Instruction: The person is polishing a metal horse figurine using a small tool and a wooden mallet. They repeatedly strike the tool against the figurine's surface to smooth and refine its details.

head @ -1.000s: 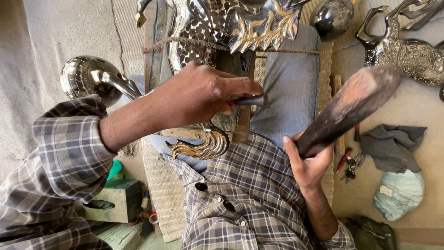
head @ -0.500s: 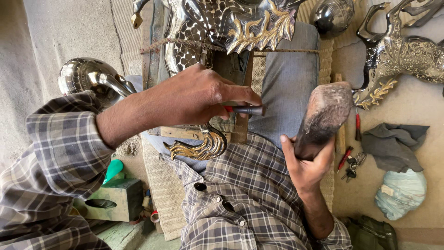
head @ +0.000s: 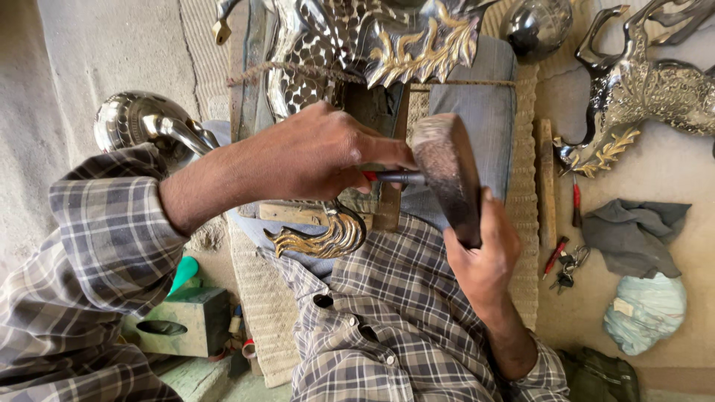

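My left hand (head: 328,156) grips a thin metal chisel (head: 398,177) with a red band, held level over a shiny patterned metal animal figure (head: 328,52) with golden leaf trim. My right hand (head: 484,260) holds a dark wooden mallet (head: 447,167), whose worn head meets the chisel's end. A golden tail piece (head: 328,238) of the figure curls below my left wrist. Both sleeves are grey plaid.
A round silver ball (head: 134,123) lies at left, another (head: 536,26) at top. A second metal deer figure (head: 640,89) lies at right, beside red-handled tools (head: 573,205), keys, a grey cloth (head: 633,231) and a pale bundle (head: 644,313). A green box (head: 182,320) sits lower left.
The mallet has swung from out at the right in toward the chisel, and now its head meets the chisel's end. My left hand has stayed on the chisel.
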